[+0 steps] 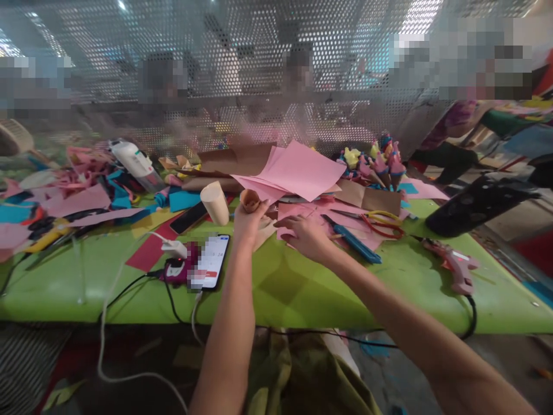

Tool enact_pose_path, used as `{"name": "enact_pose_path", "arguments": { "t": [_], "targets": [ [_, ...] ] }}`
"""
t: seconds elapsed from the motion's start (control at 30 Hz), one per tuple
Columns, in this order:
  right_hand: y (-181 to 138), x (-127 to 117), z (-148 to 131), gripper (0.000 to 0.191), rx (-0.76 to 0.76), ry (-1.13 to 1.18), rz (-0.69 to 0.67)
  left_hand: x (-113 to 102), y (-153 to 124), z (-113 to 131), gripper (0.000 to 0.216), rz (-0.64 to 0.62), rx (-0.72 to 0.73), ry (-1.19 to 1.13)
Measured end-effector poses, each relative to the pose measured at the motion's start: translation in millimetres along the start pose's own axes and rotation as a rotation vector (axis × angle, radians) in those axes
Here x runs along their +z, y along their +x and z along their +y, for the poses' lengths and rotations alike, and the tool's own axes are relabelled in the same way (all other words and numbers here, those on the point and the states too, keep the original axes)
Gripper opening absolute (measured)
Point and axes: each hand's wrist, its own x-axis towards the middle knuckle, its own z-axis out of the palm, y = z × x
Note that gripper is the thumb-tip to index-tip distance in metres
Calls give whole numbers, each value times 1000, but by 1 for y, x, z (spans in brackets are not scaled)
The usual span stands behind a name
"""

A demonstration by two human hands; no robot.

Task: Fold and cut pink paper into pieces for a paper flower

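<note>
Upright in my left hand (252,218) is a rolled brown paper cone (249,199), its open end facing up and the fingers wrapped round it. Just to the right, my right hand (307,235) is closed at the edge of a piece of pink paper (283,231), with its fingers bent over it and the thumb mostly hidden. Pink paper sheets (298,170) lie fanned in a stack beyond both hands. A cream cardboard tube (215,203) stands left of my left hand. Scissors (382,223) and a blue utility knife (356,243) lie right of my right hand.
A pink glue gun (453,265) and a black bottle (479,202) lie on the right of the green table (142,300). A phone (216,262), a purple power adapter (177,271) and cables are at left. Paper scraps (78,196) and finished paper pieces (384,161) line the back.
</note>
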Motion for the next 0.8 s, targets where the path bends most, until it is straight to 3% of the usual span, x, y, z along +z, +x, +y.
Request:
{"name": "enact_pose_path", "arguments": {
  "t": [0.1,0.2,0.27,0.4,0.57,0.7,0.8],
  "targets": [
    [26,20,-13,38,-44,-128,-93,0,0,1,43,-6,21,-16],
    [44,33,-19,23,-37,-213,-131,-5,4,-1,39,-11,65,23],
    [48,33,-16,14,-30,-168,-84,-11,9,-3,34,2,106,52],
    [42,13,3,10,59,222,124,-15,13,-8,33,-16,117,101],
    [26,-6,15,18,231,722,397,-3,4,-16,36,-279,-22,190],
    [21,-12,11,33,313,1015,383,7,-3,-19,30,-261,-23,233],
    [21,-17,9,36,358,1071,306,11,-6,-18,26,-217,9,194]
  ]
}}
